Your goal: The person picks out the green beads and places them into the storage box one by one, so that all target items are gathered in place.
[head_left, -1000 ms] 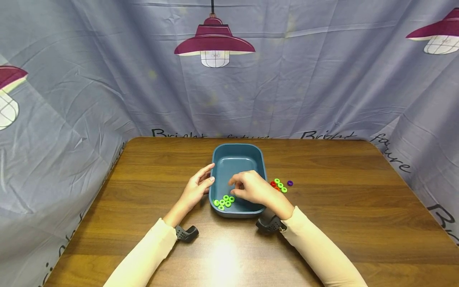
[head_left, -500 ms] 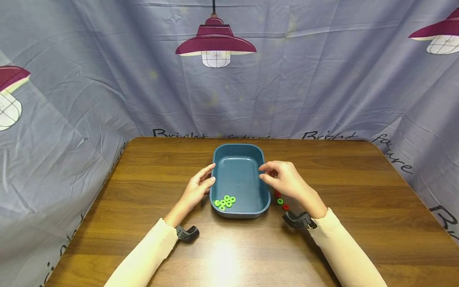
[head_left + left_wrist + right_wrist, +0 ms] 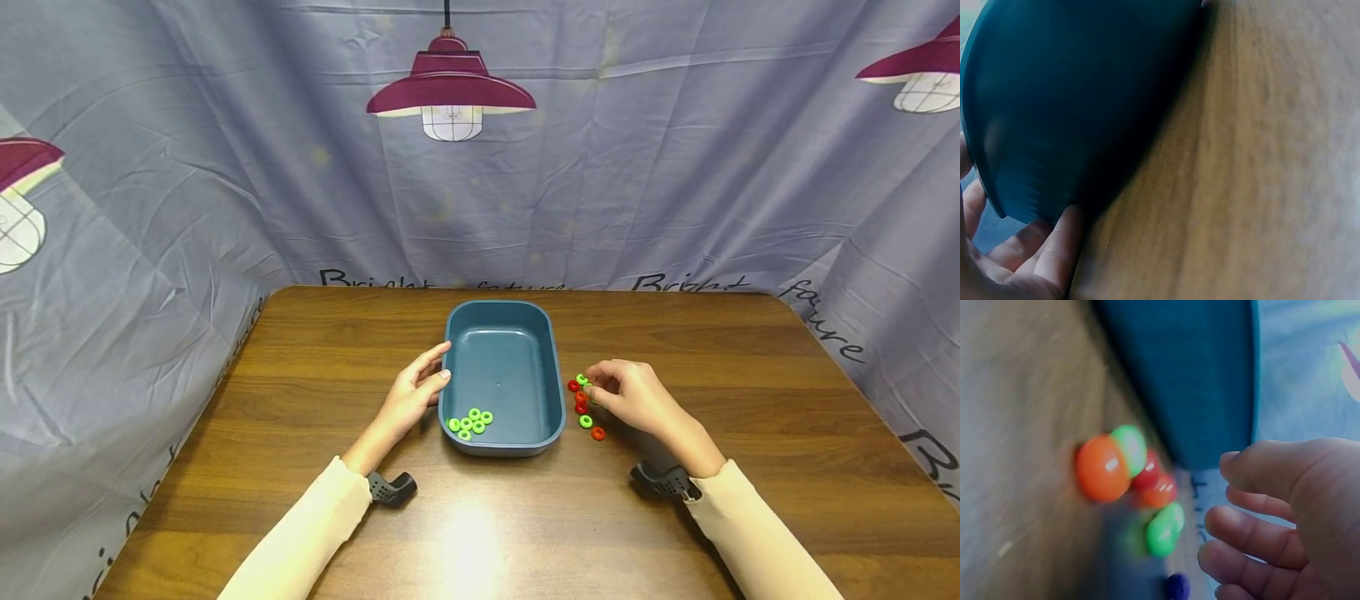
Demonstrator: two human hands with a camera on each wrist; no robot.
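My left hand (image 3: 415, 392) rests its fingertips and thumb against the outer left wall of a dark blue-green rectangular bin (image 3: 557, 367). In the left wrist view its fingers (image 3: 1060, 250) lie along the bin's side (image 3: 1054, 106). Inside the bin's near left corner sit several light green rings (image 3: 478, 427). Right of the bin, my right hand (image 3: 637, 398) hovers over loose rings, fingers loosely bent and apart, holding nothing visible. Among those rings are a green one (image 3: 586, 422), a red one (image 3: 581, 408) and an orange-red one (image 3: 597, 433).
A purple ring (image 3: 1177, 587) shows in the right wrist view; the right hand hides it from the head view. The wooden table (image 3: 337, 333) ends at a grey curtain (image 3: 600, 208) with printed lamps. Light glares off the near tabletop.
My right hand has left the bin's inside and moved right, across the bin's right rim, to above the loose rings. My left hand and the bin stay in place.
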